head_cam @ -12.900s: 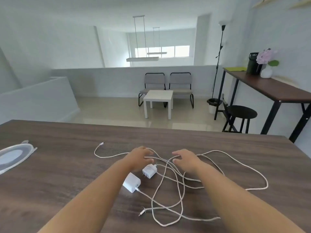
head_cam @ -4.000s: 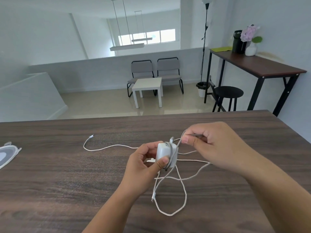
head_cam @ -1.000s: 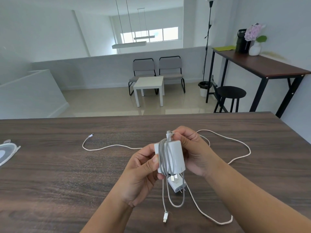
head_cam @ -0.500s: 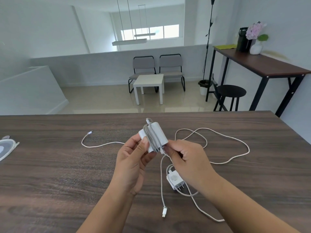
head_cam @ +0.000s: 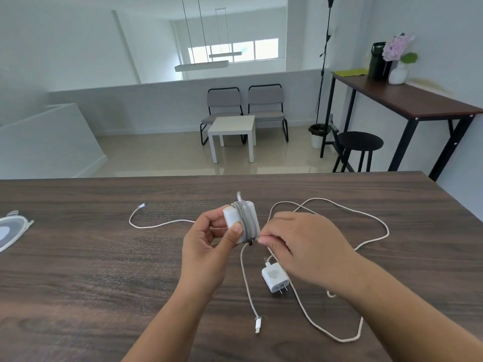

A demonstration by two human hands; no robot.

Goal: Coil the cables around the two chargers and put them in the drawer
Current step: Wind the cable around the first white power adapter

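Note:
My left hand grips a large white charger above the dark wooden table, thumb pressed on its face. Its grey cable is wound several times around the block, and a loose tail hangs down to a plug on the table. My right hand pinches that cable at the charger's lower right corner. A smaller white charger lies on the table below my right hand, prongs toward me. Its long white cable loops loosely across the table to the right. No drawer is in view.
A white cable end trails left of my hands. A round grey and white object lies at the table's left edge. Beyond the table are two chairs, a white side table, a black stool and a high desk.
Since 12.9 s ago the large charger was lifted and its cable wound round it. In the last second my right hand came off the block's back and now pinches the cable at its lower corner.

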